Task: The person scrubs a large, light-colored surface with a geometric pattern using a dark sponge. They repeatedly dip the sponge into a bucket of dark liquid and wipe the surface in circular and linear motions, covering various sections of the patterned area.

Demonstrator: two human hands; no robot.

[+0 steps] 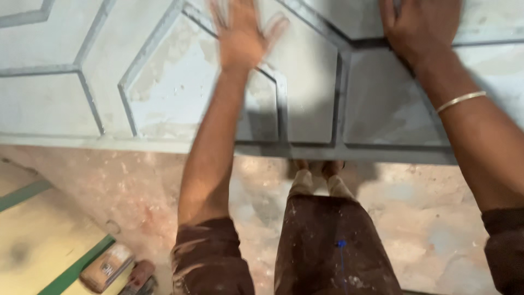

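Below, tan cylindrical package point(106, 267); floor point(431, 218)

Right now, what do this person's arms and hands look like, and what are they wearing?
Both arms are bare from short dark brown sleeves flecked with pale dust. The right hand has a thin gold-coloured bangle at its wrist. The left hand wears nothing; no gloves.

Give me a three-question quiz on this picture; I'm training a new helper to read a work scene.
1. True or false: both hands lie flat on the pale grey panel with raised geometric ribs.
2. Which wrist wears the thin gold bangle?
3. What lies on the dusty floor at lower left: A) a brown cylindrical object, B) a ladder?

Key: 1 true: left hand and right hand press it, open. 2 the right. 3 A.
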